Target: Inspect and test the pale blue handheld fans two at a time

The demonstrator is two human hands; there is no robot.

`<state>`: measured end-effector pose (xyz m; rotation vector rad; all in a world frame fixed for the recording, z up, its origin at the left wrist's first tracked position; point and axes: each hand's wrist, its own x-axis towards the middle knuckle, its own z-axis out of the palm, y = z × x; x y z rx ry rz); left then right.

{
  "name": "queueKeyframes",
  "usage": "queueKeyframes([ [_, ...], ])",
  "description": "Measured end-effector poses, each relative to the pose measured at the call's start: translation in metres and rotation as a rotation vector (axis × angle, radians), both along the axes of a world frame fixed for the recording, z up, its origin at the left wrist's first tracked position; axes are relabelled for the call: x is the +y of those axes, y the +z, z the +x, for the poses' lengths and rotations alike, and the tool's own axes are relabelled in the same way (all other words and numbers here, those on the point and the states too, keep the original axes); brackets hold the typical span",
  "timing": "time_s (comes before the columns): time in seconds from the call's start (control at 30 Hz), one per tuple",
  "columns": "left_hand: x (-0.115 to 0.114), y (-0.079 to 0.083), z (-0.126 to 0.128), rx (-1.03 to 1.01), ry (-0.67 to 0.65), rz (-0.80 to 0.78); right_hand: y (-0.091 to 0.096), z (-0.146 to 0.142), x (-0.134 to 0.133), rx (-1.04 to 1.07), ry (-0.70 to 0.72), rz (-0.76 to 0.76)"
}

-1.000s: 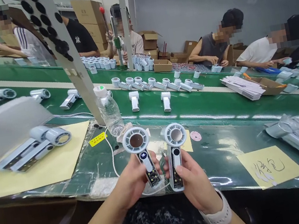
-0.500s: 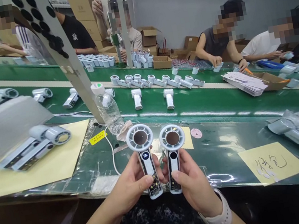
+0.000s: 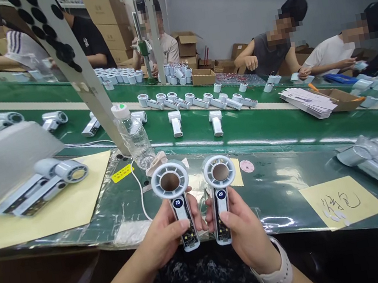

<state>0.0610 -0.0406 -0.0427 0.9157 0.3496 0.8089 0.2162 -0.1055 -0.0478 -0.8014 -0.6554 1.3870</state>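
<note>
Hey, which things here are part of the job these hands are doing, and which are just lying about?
Part of the job: left hand holding a handheld fan; right hand holding a second handheld fan.

Lying about: water bottle; yellow note; plastic bag.

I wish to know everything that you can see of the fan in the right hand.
The handheld fan stands nearly upright in the right hand, head on top. The head is a white plastic-looking ring with spokes around a dark, shiny disc. Below it, a small round display reads 20. The handle looks clear, and a circuit board shows through its lower end. The thumb lies across the handle's front. It is held over the green bench mat, beside a matching fan, not touching it.
</note>
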Motion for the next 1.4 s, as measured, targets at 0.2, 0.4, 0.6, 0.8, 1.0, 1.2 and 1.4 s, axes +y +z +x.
queueKeyframes([
  [0.2, 0.001, -0.008, -0.002, -0.026, 0.008, -0.047, -0.005, -0.001, 0.0, -0.003, 0.016, -0.017],
  [0.4, 0.005, -0.002, -0.006, 0.021, -0.016, 0.003, -0.004, -0.001, 0.001, -0.042, 0.032, 0.047],
  [0.6, 0.005, -0.003, -0.004, 0.067, 0.038, 0.009, -0.001, -0.004, 0.004, -0.002, 0.02, -0.054],
  [0.8, 0.007, -0.008, -0.005, 0.101, 0.086, 0.003, 0.002, -0.003, 0.003, -0.019, 0.018, -0.085],
  [1.0, 0.004, -0.001, -0.002, 0.102, 0.11, -0.011, 0.001, -0.002, 0.003, -0.046, 0.001, -0.071],
  [1.2, 0.004, 0.004, -0.003, 0.092, 0.044, -0.006, 0.0, -0.002, 0.003, -0.04, 0.032, -0.031],
  [1.4, 0.01, -0.001, -0.011, 0.358, 0.248, 0.053, -0.003, -0.002, 0.01, 0.119, 0.083, -0.107],
])
